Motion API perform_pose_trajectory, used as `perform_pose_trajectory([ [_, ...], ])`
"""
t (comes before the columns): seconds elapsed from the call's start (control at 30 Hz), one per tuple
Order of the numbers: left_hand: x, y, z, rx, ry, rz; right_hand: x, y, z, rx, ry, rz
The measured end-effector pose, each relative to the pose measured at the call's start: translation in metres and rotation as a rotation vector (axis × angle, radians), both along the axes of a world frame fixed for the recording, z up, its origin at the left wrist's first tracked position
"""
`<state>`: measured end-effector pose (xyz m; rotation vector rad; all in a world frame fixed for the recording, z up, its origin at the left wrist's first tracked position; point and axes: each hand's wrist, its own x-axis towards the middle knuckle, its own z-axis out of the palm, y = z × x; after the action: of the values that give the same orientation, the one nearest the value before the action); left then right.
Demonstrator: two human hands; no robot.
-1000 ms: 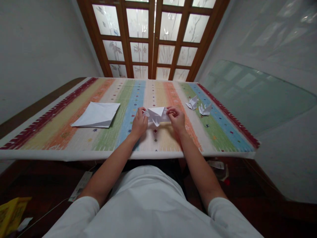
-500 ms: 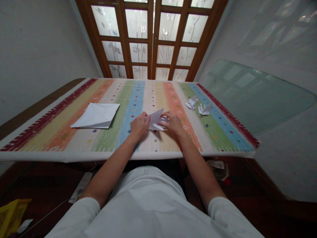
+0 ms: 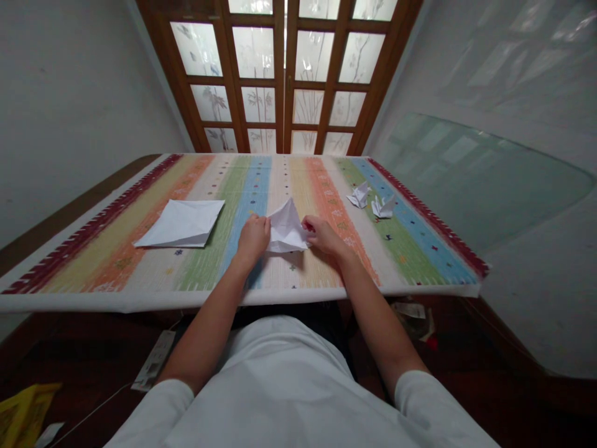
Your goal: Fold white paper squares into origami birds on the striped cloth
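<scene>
A partly folded sheet of white paper (image 3: 286, 229) is held between my hands above the striped cloth, its top corner pointing away from me and its middle spread open. My left hand (image 3: 254, 238) pinches the paper's left edge, with the fingers closed. On the opposite side, my right hand (image 3: 323, 235) grips the right edge between thumb and curled fingers. Two small folded paper figures with pointed tips, a farther one (image 3: 359, 195) and a nearer one (image 3: 383, 207), stand to the right. Left of my hands lies a stack of white paper squares (image 3: 183, 223).
A striped tablecloth (image 3: 140, 274) covers the table, whose front edge is close to my body. Wooden doors with glass panes (image 3: 280, 74) stand behind it. A glass sheet (image 3: 476, 180) leans at the right wall. On the floor are a power strip (image 3: 155, 359) and a yellow bag (image 3: 28, 410).
The paper between my hands has been spread wider, its point now standing up in the middle. My left hand has shifted a little left, away from my right.
</scene>
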<state>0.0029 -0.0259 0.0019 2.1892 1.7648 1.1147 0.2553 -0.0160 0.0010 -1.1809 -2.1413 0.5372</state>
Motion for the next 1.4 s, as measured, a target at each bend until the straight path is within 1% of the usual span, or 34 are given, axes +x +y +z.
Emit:
perform_pose_trajectory([
  [0.17,-0.013,-0.003,0.001,-0.091,0.087,0.061,0.002,-0.003,0.007,-0.154,0.001,0.180],
  [0.27,-0.022,-0.006,-0.005,-0.110,0.142,0.091,0.001,-0.004,0.014,-0.170,-0.092,0.240],
  [0.33,-0.024,-0.010,-0.011,-0.095,0.116,0.085,-0.002,-0.007,0.018,-0.151,-0.201,0.204],
  [0.4,-0.021,-0.017,-0.016,-0.101,0.107,0.080,-0.007,-0.014,0.018,-0.129,-0.303,0.111],
  [0.47,-0.015,-0.026,-0.018,-0.125,0.172,0.079,-0.012,-0.025,0.016,-0.089,-0.363,0.026],
  [0.5,-0.013,-0.030,-0.018,-0.109,0.222,0.065,-0.015,-0.031,0.013,-0.056,-0.390,0.012],
  [0.53,-0.011,-0.033,-0.016,-0.071,0.273,0.029,-0.016,-0.036,0.011,-0.039,-0.430,0.017],
  [0.57,-0.010,-0.035,-0.015,-0.029,0.320,-0.042,-0.017,-0.042,0.008,-0.038,-0.477,0.029],
  [0.63,-0.012,-0.035,-0.012,0.022,0.394,-0.276,-0.015,-0.050,0.004,-0.065,-0.554,0.058],
  [0.7,-0.019,-0.031,-0.011,-0.005,0.457,-0.515,-0.009,-0.054,0.002,-0.108,-0.593,0.091],
  [0.73,-0.023,-0.030,-0.011,-0.040,0.488,-0.589,-0.005,-0.054,0.003,-0.129,-0.603,0.110],
  [0.77,-0.027,-0.029,-0.012,-0.083,0.520,-0.632,0.000,-0.054,0.004,-0.150,-0.610,0.129],
  [0.87,-0.036,-0.034,-0.013,-0.208,0.611,-0.665,0.011,-0.050,0.008,-0.207,-0.637,0.187],
  [0.97,-0.036,-0.042,-0.014,-0.271,0.667,-0.666,0.007,-0.044,0.009,-0.224,-0.659,0.201],
  [1.03,-0.035,-0.046,-0.015,-0.280,0.669,-0.658,-0.008,-0.042,0.006,-0.163,-0.620,0.159],
  [1.1,-0.034,-0.046,-0.017,-0.260,0.655,-0.665,-0.028,-0.041,0.000,-0.028,-0.522,0.116],
  [1.13,-0.034,-0.045,-0.019,-0.242,0.645,-0.670,-0.037,-0.042,-0.004,0.039,-0.494,0.127],
  [1.17,-0.034,-0.044,-0.020,-0.226,0.636,-0.675,-0.043,-0.042,-0.008,0.070,-0.494,0.147],
  [1.2,-0.034,-0.043,-0.022,-0.213,0.629,-0.674,-0.047,-0.043,-0.012,0.067,-0.505,0.153],
  [1.23,-0.034,-0.043,-0.023,-0.209,0.628,-0.669,-0.048,-0.044,-0.015,0.050,-0.520,0.154],
  [1.3,-0.035,-0.042,-0.024,-0.223,0.644,-0.656,-0.040,-0.044,-0.022,0.029,-0.539,0.146],
  [1.4,-0.037,-0.045,-0.020,-0.241,0.674,-0.647,-0.015,-0.040,-0.029,0.044,-0.539,0.120],
])
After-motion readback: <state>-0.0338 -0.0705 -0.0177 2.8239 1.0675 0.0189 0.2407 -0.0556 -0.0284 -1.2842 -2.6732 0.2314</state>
